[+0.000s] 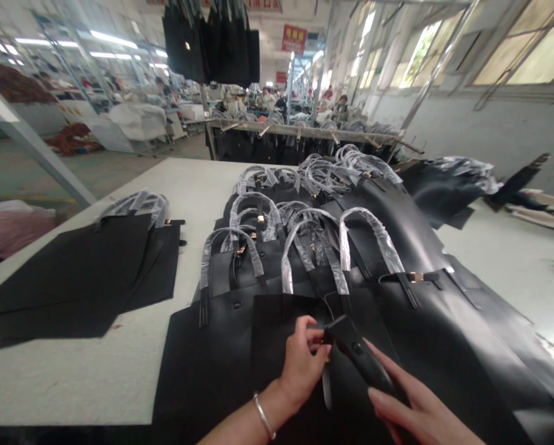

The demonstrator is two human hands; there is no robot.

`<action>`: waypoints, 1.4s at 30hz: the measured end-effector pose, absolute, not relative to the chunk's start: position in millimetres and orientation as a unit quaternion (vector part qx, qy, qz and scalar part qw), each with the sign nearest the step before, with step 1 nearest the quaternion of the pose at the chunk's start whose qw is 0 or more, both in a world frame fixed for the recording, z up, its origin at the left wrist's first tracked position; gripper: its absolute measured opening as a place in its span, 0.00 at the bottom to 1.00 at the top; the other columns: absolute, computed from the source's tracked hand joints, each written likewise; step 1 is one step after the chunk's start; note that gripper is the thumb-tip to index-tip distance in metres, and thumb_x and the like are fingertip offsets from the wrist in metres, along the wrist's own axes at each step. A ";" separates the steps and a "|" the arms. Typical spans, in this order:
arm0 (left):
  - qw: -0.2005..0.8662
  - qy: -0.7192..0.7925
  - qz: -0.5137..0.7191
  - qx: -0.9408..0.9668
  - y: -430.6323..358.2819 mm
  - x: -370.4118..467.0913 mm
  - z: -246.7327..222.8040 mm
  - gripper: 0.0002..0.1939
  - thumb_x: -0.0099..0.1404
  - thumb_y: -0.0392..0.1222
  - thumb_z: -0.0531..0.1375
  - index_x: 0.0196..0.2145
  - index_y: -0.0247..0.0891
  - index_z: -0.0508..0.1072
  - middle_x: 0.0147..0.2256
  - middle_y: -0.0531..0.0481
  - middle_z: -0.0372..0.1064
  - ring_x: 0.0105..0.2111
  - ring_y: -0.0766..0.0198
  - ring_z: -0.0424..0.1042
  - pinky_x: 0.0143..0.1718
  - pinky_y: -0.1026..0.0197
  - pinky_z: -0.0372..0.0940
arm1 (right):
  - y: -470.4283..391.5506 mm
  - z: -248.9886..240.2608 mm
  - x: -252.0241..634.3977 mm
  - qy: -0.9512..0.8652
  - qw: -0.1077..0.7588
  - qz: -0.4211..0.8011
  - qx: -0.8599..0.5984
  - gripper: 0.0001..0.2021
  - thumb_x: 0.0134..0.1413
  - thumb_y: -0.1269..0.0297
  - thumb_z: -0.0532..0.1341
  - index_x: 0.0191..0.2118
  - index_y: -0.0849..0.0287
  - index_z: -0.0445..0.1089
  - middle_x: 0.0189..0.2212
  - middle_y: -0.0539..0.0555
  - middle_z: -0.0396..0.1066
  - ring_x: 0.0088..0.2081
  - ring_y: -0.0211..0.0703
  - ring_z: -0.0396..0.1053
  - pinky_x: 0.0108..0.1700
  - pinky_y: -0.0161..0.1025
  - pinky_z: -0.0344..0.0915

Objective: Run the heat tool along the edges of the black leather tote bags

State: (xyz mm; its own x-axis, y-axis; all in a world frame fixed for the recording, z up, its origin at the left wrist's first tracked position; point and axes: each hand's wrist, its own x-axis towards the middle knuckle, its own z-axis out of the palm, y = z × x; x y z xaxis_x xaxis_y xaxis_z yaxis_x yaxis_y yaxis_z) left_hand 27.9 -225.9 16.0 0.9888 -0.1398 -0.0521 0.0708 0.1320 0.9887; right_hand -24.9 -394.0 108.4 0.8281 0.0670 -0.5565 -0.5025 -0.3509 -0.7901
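Black handbag panels (202, 364) with plastic-wrapped handles (242, 210) lie overlapped before me. My left hand (304, 355), a silver bangle at its wrist, pinches the end of a narrow black strap (327, 334) between thumb and fingers. Just below those fingertips a thin pale-edged strip (327, 388) hangs down. My right hand (409, 398) grips a curled black bag panel (367, 361), thumb on the near side and fingers behind. A small oval fitting shows on this curled part. The two hands are close together, and the exact join between strap and panel is too small to make out.
More black bag pieces (119, 259) lie on the pale table (73, 377) at left. Several bags with gold buckles (415, 277) are piled ahead and right. Behind the table stands a metal rack (304, 131); black bags (212, 46) hang overhead. People sit at work farther back.
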 end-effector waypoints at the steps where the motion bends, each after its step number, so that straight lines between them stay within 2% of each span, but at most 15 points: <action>1: 0.759 -0.032 -0.077 0.646 -225.3 28.5 15.9 0.19 0.56 0.29 0.57 0.45 0.39 0.59 0.37 0.48 0.75 0.33 0.61 0.76 0.33 0.61 0.71 | -393.8 108.7 -24.9 0.136 0.556 0.285 -0.769 0.43 0.48 0.48 0.63 0.67 0.57 0.47 0.20 0.46 0.67 0.19 0.39 0.62 0.21 0.34 0.58; 3: 0.766 -0.029 -0.093 0.635 -224.0 30.4 15.6 0.21 0.56 0.29 0.58 0.46 0.39 0.58 0.36 0.48 0.75 0.33 0.61 0.76 0.34 0.61 0.71 | -392.7 109.5 -22.7 0.131 0.573 0.290 -0.755 0.44 0.49 0.49 0.63 0.67 0.57 0.45 0.20 0.46 0.67 0.19 0.37 0.61 0.21 0.33 0.57; 7: 0.786 0.022 -0.124 0.605 -221.8 36.6 14.3 0.27 0.52 0.31 0.63 0.47 0.38 0.57 0.36 0.45 0.75 0.36 0.58 0.76 0.39 0.57 0.70 | -395.9 114.9 -14.1 0.155 0.582 0.174 -0.779 0.42 0.50 0.48 0.61 0.67 0.57 0.45 0.20 0.44 0.65 0.19 0.37 0.61 0.23 0.34 0.60; 9: 0.795 0.034 -0.131 0.591 -221.2 39.5 13.4 0.28 0.52 0.32 0.64 0.47 0.37 0.56 0.36 0.44 0.75 0.36 0.57 0.76 0.40 0.57 0.70 | -401.1 118.1 -15.2 0.161 0.579 0.186 -0.777 0.43 0.50 0.48 0.62 0.67 0.57 0.44 0.20 0.44 0.65 0.19 0.37 0.61 0.22 0.34 0.60; 15: 0.784 -0.008 -0.127 0.608 -222.5 40.9 11.2 0.25 0.55 0.33 0.61 0.48 0.38 0.58 0.35 0.46 0.75 0.34 0.59 0.76 0.36 0.59 0.69 | -399.0 110.4 -25.8 0.142 0.566 0.294 -0.757 0.47 0.46 0.47 0.63 0.68 0.57 0.44 0.21 0.45 0.66 0.18 0.36 0.61 0.19 0.32 0.55; 21: 0.783 -0.009 -0.123 0.610 -222.6 41.2 12.1 0.25 0.51 0.30 0.60 0.47 0.38 0.58 0.34 0.49 0.72 0.33 0.61 0.74 0.34 0.61 0.67 | -391.4 110.4 -3.4 0.149 0.567 0.187 -0.788 0.46 0.46 0.46 0.62 0.67 0.60 0.45 0.17 0.43 0.65 0.18 0.39 0.62 0.22 0.34 0.60; 26: 0.832 0.024 -0.137 0.537 -205.8 48.1 20.4 0.20 0.54 0.34 0.58 0.44 0.37 0.58 0.38 0.47 0.69 0.28 0.68 0.68 0.30 0.64 0.62 | -404.4 115.1 -7.4 0.153 0.567 0.197 -0.785 0.45 0.47 0.46 0.62 0.67 0.61 0.45 0.19 0.45 0.66 0.19 0.41 0.63 0.24 0.36 0.63; 28: 0.819 0.023 -0.124 0.560 -191.5 53.2 23.1 0.23 0.54 0.35 0.60 0.47 0.37 0.58 0.40 0.47 0.67 0.27 0.70 0.65 0.29 0.65 0.61 | -408.7 112.6 -14.4 0.163 0.567 0.198 -0.783 0.44 0.50 0.46 0.61 0.67 0.60 0.45 0.20 0.45 0.66 0.20 0.41 0.64 0.25 0.36 0.63; 31: 0.680 0.026 -0.046 0.731 -164.0 62.8 26.9 0.28 0.54 0.34 0.61 0.52 0.38 0.57 0.42 0.47 0.65 0.30 0.67 0.65 0.34 0.61 0.62 | -413.6 105.4 -22.8 0.181 0.569 0.190 -0.779 0.44 0.50 0.45 0.61 0.67 0.59 0.44 0.20 0.45 0.65 0.20 0.41 0.63 0.23 0.35 0.62; 34: 0.403 0.003 0.072 0.913 -136.4 74.5 31.9 0.22 0.60 0.35 0.57 0.53 0.37 0.61 0.48 0.41 0.63 0.46 0.54 0.64 0.49 0.50 0.59 | -418.3 98.7 -26.4 0.176 0.585 0.186 -0.769 0.45 0.50 0.46 0.62 0.67 0.60 0.42 0.21 0.45 0.65 0.19 0.39 0.62 0.23 0.35 0.61; 36: 0.259 -0.013 0.092 0.962 -121.7 82.3 35.7 0.18 0.64 0.39 0.56 0.51 0.35 0.64 0.50 0.39 0.61 0.50 0.49 0.60 0.51 0.47 0.56 | -421.0 96.4 -27.0 0.167 0.592 0.181 -0.767 0.44 0.51 0.46 0.61 0.67 0.60 0.42 0.22 0.45 0.65 0.19 0.38 0.62 0.23 0.35 0.61; 39: 0.182 -0.047 0.058 0.981 -107.4 90.4 41.5 0.14 0.65 0.43 0.56 0.46 0.34 0.67 0.44 0.41 0.63 0.45 0.53 0.63 0.48 0.52 0.59 | -422.0 96.0 -27.1 0.162 0.593 0.178 -0.769 0.43 0.53 0.46 0.60 0.67 0.60 0.42 0.22 0.44 0.64 0.20 0.37 0.62 0.23 0.35 0.61; 42: 0.176 -0.086 0.043 0.980 -100.1 93.7 45.3 0.16 0.58 0.49 0.63 0.38 0.36 0.68 0.40 0.45 0.64 0.42 0.54 0.64 0.45 0.55 0.60 | -418.8 97.5 -26.3 0.160 0.583 0.186 -0.774 0.43 0.52 0.47 0.61 0.67 0.60 0.41 0.22 0.44 0.64 0.19 0.37 0.62 0.23 0.35 0.61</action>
